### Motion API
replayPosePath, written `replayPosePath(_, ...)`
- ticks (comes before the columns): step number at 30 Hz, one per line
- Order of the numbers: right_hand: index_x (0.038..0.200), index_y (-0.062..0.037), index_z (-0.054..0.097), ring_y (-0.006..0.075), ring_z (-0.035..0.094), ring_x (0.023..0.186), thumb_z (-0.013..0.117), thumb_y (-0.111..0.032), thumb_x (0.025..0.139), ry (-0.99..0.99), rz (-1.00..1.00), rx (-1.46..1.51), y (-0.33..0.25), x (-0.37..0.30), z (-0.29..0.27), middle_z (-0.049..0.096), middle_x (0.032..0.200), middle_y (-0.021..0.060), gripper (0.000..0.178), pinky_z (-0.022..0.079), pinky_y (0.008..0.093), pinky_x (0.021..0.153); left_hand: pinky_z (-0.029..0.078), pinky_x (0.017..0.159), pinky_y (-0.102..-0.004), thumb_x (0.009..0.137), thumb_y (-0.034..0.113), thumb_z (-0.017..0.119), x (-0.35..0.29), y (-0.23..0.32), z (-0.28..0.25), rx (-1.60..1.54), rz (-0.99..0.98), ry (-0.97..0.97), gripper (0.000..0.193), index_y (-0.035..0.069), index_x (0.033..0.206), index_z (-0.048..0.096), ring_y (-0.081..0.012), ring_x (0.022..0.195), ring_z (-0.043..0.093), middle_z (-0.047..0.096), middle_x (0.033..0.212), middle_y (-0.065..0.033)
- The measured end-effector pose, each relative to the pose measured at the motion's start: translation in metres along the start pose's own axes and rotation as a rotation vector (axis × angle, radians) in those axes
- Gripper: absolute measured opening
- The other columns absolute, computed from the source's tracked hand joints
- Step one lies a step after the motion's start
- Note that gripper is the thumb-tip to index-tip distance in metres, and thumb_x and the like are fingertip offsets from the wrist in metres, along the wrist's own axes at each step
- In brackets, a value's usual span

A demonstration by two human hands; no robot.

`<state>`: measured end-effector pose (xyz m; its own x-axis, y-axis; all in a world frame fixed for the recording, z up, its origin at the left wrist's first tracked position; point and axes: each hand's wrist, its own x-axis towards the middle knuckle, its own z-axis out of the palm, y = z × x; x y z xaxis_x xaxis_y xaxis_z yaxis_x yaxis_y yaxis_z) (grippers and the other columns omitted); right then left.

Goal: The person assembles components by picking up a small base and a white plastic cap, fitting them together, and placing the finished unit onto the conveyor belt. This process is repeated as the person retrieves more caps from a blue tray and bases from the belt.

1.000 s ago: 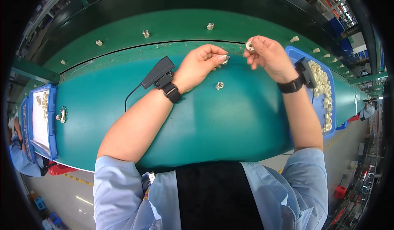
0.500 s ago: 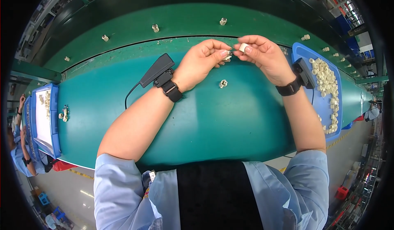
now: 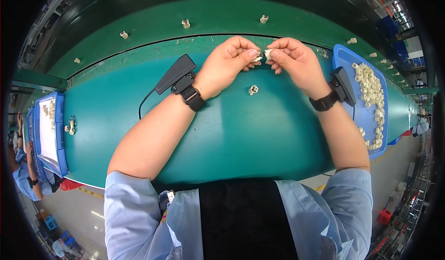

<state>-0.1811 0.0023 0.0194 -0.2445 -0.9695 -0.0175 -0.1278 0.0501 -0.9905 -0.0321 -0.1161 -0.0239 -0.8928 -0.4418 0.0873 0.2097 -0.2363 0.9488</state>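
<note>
Over the far side of the green work surface my two hands meet. My left hand (image 3: 232, 58) pinches a small cream-coloured part (image 3: 258, 58) with dark ends between thumb and fingers. In my right hand (image 3: 294, 60), a plain cream cap (image 3: 268, 54) is held by thumb and forefinger. The cap is at the dark end of the left part; fingers hide whether it has slid over it. Just below my hands a single cream part (image 3: 253, 89) lies on the surface.
At the right, a blue tray (image 3: 340, 56) holds many cream caps. A lined blue tray (image 3: 61, 134) stands at the left, with several small parts (image 3: 70, 126) beside it. Spaced cream parts (image 3: 186, 24) stand along the far green strip. Another person's arm (image 3: 30, 160) shows far left.
My right hand has brought the cap left, up against the part in my left hand; before, a gap lay between them. The parts on the far strip have shifted right.
</note>
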Motion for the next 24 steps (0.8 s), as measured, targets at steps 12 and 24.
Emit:
replayPosePath(12,0.097,-0.0010,0.055,0.0064,0.055,0.072,0.060,-0.009,0.082,0.005,-0.056,-0.133,-0.001,-0.005,0.007,0.059,0.083,0.0025,0.018,0.045,0.0187,0.060,0.045,0.069,-0.0221,0.088,0.011,0.052,-0.004,0.001,-0.003,-0.058,0.020,-0.063,0.009,0.002,0.089,0.050,-0.0079,0.076,0.053,0.057,0.083,-0.0038)
replayPosePath(24,0.094,-0.0013,0.061,0.0065,0.055,0.069,0.064,-0.006,0.076,0.059,-0.286,-0.523,-0.007,-0.011,0.020,0.062,0.088,0.0032,0.019,0.045,0.0187,0.058,0.045,0.071,-0.0231,0.088,0.010,0.051,0.000,-0.005,0.002,-0.136,0.132,-0.096,0.021,0.003,0.105,0.041,-0.0098,0.077,0.054,0.055,0.086,-0.0048)
